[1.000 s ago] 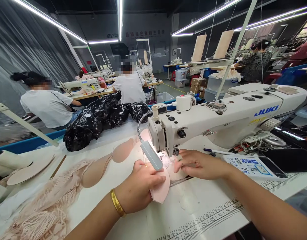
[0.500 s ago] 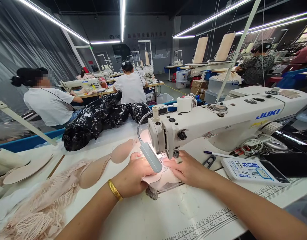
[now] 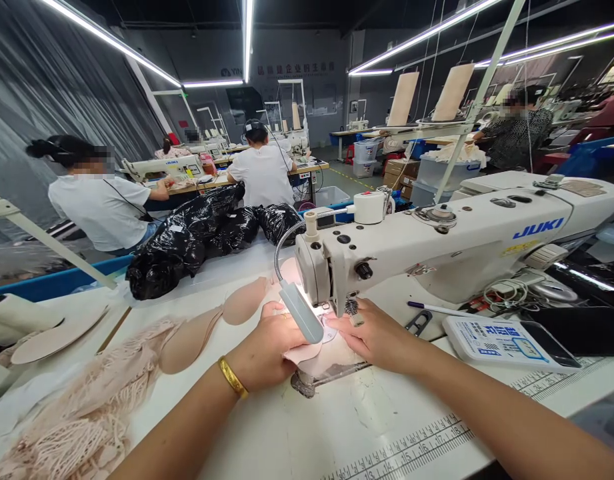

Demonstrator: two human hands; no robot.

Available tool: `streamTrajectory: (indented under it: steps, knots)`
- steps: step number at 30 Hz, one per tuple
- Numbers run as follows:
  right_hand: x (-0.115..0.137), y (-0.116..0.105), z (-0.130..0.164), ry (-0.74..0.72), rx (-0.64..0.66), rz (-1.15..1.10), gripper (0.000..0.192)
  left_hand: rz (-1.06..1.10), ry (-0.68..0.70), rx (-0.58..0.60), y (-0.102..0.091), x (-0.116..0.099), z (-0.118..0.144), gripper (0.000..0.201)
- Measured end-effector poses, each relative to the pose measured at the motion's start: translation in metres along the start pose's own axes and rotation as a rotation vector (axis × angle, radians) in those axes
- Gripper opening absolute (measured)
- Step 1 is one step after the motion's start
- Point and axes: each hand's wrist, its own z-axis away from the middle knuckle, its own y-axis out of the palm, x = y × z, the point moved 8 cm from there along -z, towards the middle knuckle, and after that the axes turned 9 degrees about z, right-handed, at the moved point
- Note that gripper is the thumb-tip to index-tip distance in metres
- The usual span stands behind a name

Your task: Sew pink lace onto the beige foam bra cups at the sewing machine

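**Both hands flat on pink fabric under the needle**

The left hand (image 3: 264, 350), a gold bangle at its wrist, presses its curled grip down on the pale pink curved fabric piece (image 3: 319, 357) lying on the white tabletop (image 3: 367, 427). Just right, the right hand (image 3: 379, 333) lays loosely spread fingers on the same piece, beneath the head of the white JUKI sewing machine (image 3: 451, 243).

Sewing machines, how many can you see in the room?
3 for sure: the big white JUKI sewing machine right above the two hands, a second sewing machine at the left worker's table, and a third sewing machine behind the middle worker. More may be hidden farther back.
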Motion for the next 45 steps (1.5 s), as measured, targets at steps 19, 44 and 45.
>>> streamTrajectory:
  steps: [19, 44, 45]
  knots:
    - [-0.004, -0.012, 0.003, 0.086, -0.096, -0.062, 0.025, -0.015, -0.065, 0.009, 0.002, 0.001, 0.001, 0.028]
    - [-0.006, -0.010, 0.007, 0.057, -0.113, -0.049, 0.021, 0.007, -0.054, -0.039, 0.002, -0.001, 0.004, 0.023]
    - [-0.006, -0.010, 0.007, 0.062, -0.110, -0.046, 0.022, 0.006, -0.054, -0.044, 0.002, -0.001, 0.005, 0.023]
